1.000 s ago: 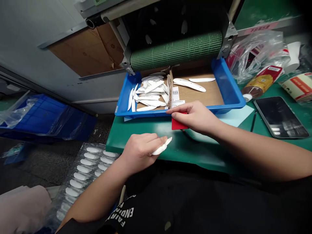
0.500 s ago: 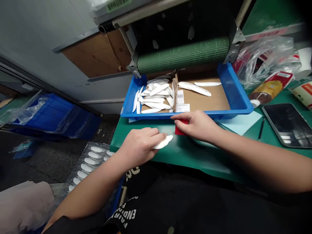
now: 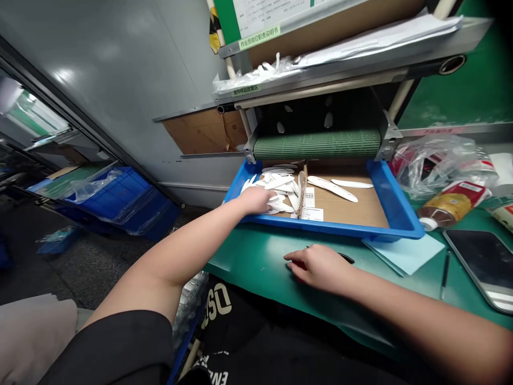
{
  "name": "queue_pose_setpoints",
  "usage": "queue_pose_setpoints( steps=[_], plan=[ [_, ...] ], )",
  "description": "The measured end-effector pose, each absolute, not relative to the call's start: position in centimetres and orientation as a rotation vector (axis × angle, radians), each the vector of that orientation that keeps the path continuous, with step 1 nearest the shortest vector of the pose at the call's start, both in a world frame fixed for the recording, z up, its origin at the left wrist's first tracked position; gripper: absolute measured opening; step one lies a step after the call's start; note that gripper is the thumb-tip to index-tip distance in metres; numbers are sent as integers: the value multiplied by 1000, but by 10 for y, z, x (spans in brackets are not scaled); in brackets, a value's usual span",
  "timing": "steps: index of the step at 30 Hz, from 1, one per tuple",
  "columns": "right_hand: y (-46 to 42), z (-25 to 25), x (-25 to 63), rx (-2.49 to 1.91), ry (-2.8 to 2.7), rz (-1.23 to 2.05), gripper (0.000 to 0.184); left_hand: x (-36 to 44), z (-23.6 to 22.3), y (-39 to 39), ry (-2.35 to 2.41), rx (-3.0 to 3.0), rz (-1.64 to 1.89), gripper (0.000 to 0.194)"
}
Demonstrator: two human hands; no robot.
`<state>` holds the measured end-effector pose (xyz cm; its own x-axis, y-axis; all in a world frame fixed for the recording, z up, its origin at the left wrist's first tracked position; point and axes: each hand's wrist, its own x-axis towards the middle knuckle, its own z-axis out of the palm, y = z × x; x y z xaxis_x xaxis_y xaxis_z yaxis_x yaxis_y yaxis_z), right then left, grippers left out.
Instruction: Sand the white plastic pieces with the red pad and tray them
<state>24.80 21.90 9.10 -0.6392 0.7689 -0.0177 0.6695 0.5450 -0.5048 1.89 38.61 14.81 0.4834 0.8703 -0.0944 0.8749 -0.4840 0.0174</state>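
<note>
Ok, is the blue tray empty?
Not empty: the blue tray holds white pieces heaped on the left of its cardboard liner, two more on the right, with the left hand over the heap.

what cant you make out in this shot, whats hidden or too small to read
All in the head view:
Red piece: mostly covered by the right hand, so its shape is hidden.
White pieces: the left hand covers some; whether it holds one is unclear.
Printed label on the cardboard: too small to read.
Clear plastic tray: mostly hidden behind the left arm.
</note>
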Motion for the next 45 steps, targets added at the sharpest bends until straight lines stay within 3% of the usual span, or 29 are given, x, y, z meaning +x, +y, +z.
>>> queue_pose_setpoints(
  steps=[5,11,15,20,24,26,30,34,38,43,45],
  plan=[
    [219,90,249,-1183,-2612,737,32,32,127,403,1440,2725,-335,25],
    [219,94,247,-1230,-2646,753,36,28,121,403,1393,2728,-143,14],
    [220,93,246,-1241,-2640,792,38,15,137,397,1479,2666,268,11],
    [217,91,247,-1244,-2559,934,44,-17,164,353,1782,2368,926,32],
    [218,87,246,-1292,-2430,1069,53,-31,156,268,1462,1655,1436,30],
    [217,87,246,-1273,-2320,1173,52,-26,140,219,1321,1315,1403,37],
    [211,94,246,-1272,-1971,1365,45,-12,112,142,1417,1030,998,42],
    [201,98,238,-1189,-1467,1615,37,-5,102,118,1437,1199,809,30],
    [197,97,224,-988,-1237,2035,44,4,94,120,1285,1594,865,16],
    [202,101,223,-1333,-1260,1741,47,8,88,121,1092,2019,1120,15],
    [201,106,227,-1253,-1248,1809,49,7,89,122,1071,2103,1139,17]
  ],
)
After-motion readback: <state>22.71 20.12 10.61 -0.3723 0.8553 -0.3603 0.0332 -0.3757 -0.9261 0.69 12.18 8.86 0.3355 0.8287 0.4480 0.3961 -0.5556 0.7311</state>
